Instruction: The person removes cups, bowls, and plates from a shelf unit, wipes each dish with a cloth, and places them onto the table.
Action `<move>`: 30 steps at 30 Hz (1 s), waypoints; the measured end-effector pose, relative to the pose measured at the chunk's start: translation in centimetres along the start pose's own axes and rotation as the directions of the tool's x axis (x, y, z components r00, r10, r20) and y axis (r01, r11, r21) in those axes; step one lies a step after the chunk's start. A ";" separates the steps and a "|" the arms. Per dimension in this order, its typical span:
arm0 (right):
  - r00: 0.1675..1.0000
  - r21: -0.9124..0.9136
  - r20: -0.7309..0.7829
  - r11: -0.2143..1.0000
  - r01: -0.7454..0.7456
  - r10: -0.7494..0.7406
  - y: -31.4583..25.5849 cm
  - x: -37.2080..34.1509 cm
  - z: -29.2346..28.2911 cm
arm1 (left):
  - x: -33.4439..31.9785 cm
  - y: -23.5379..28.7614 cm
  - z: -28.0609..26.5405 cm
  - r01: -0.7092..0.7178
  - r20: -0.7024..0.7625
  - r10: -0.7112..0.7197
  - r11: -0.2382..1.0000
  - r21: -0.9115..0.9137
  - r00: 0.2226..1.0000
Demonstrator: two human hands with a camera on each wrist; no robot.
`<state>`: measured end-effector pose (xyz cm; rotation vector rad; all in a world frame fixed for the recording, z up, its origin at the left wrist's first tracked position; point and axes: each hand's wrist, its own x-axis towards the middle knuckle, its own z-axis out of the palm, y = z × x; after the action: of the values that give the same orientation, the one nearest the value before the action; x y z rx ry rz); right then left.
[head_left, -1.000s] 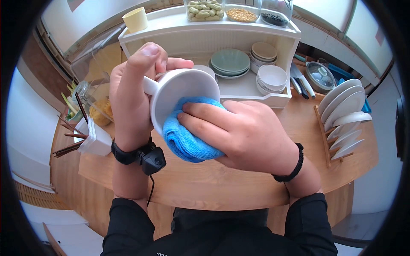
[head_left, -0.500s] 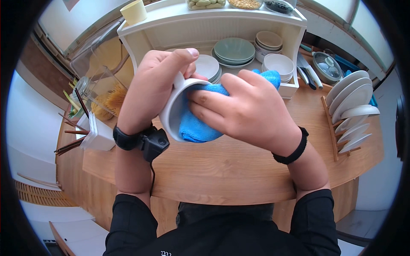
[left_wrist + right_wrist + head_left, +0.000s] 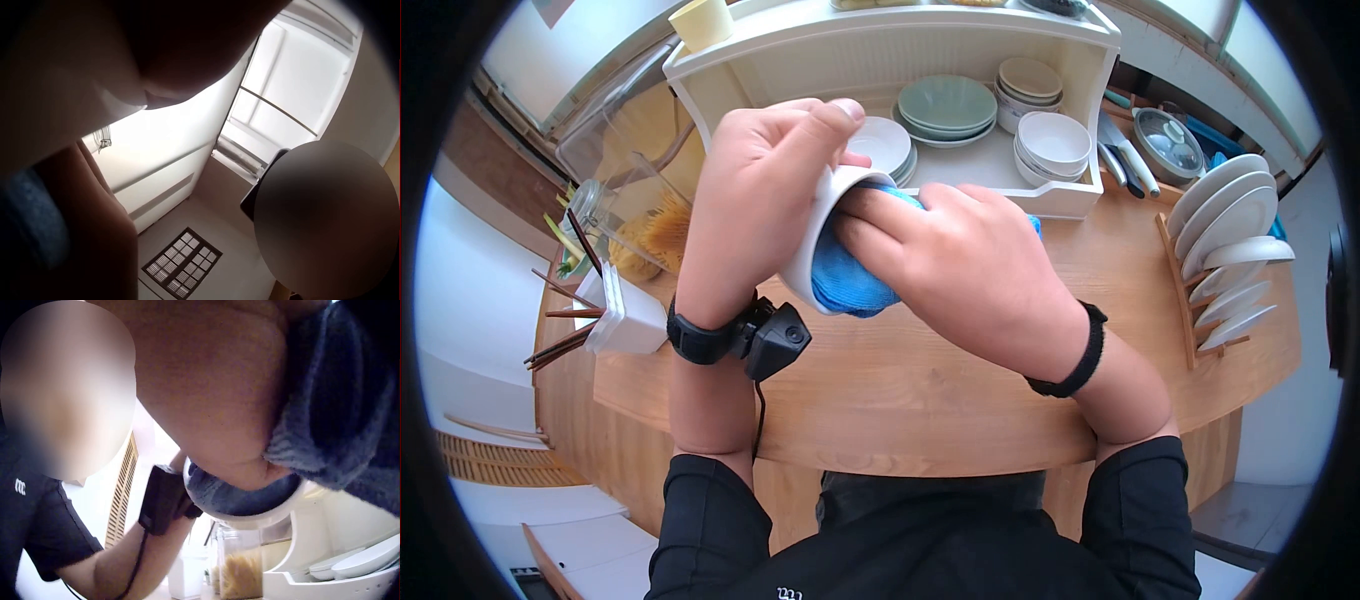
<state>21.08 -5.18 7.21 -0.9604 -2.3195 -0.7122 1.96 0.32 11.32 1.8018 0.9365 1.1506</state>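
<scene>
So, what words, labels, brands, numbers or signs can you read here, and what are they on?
"m…": white lettering on the black shirt; the rest is too small and blurred to read.
No other text is readable; none shows on the mug or cloth.

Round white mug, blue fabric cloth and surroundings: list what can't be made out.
Inner bottom of the round white mug: head view, hidden by the blue fabric cloth and right hand.
Most fingertips of the left hand: head view, hidden behind hand and mug.
Tops of the clear jars: head view, cut off by the upper edge.
Cloth's folds: left wrist view, blurred.
</scene>
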 end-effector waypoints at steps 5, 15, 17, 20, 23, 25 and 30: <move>0.973 0.621 0.221 0.759 -0.197 0.072 2.8 -0.2 -2.1 | -0.7 1.1 1.0 -0.169 -0.162 0.152 0.981 -0.095 0.975; 0.803 0.743 0.588 -0.459 -0.488 0.098 1.4 0.0 -3.7 | 0.6 -0.7 1.0 -0.575 -0.572 0.290 0.705 -0.414 0.767; 0.809 0.581 0.587 -0.682 -0.444 -0.027 0.5 -0.5 -5.3 | 0.9 -1.3 0.3 -0.581 -0.561 0.364 0.767 -0.271 0.743; 0.865 0.557 0.502 -0.767 -0.317 0.006 1.5 -1.3 -4.7 | 1.6 -2.5 -0.7 -0.578 -0.554 0.419 0.803 -0.144 0.719; 0.914 0.567 0.370 -0.820 -0.081 0.166 4.5 -1.2 -2.4 | 1.5 -2.3 -1.3 -0.564 -0.491 0.374 0.759 -0.326 0.787; 0.831 0.651 0.436 -0.758 -0.028 0.344 5.4 -0.3 -4.0 | 0.8 -1.7 -1.4 -0.569 -0.465 0.402 0.764 -0.304 0.789; 0.843 0.846 0.389 -0.506 -0.168 0.371 6.6 -1.2 -3.8 | -0.6 -0.4 -1.6 -0.663 -0.384 0.572 0.730 -0.167 0.725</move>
<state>27.71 -4.11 10.93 -0.4185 -1.2480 1.4852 0.20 0.38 11.19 1.7562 0.2534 1.9348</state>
